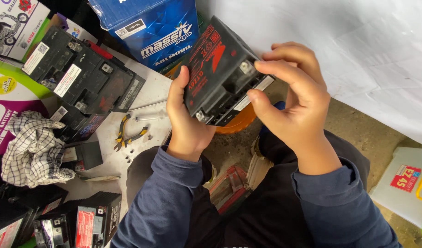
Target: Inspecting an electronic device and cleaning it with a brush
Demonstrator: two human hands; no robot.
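Observation:
I hold a small black battery (219, 69) with red markings up in front of me, tilted. My left hand (185, 117) grips its lower left side from below. The fingertips of my right hand (293, 98) pinch the battery's right end, thumb and forefinger next to a metal terminal. Both arms wear dark blue sleeves.
Several black batteries (84, 76) lie on a white board at the left, with yellow-handled pliers (127, 133), a checked cloth (34, 149) and small screws. A blue carton (149, 27) stands behind. More batteries (89, 225) sit at bottom left. A grey case (404, 183) lies at right.

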